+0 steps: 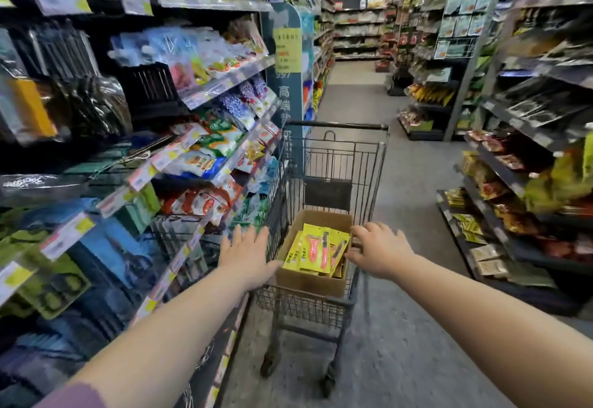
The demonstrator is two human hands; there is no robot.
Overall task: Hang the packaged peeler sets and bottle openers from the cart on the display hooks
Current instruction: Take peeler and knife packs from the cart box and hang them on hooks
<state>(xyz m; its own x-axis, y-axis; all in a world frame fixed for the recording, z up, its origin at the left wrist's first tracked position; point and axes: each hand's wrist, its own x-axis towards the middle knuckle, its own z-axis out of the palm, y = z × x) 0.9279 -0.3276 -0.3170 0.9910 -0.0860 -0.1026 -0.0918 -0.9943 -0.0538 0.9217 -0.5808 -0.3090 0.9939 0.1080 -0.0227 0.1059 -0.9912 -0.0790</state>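
A small wire shopping cart stands in the aisle ahead of me. Inside it a brown cardboard box holds yellow packaged peeler sets with pink tools, standing upright. My left hand reaches out with straight fingers at the cart's left rim, holding nothing. My right hand hovers over the cart's right rim with fingers loosely bent, beside the box; whether it touches the rim I cannot tell. Bottle openers are not distinguishable.
Shelves of hanging packaged goods line the left, close against the cart. Another shelving run stands on the right. The grey aisle floor runs between them toward far shelves.
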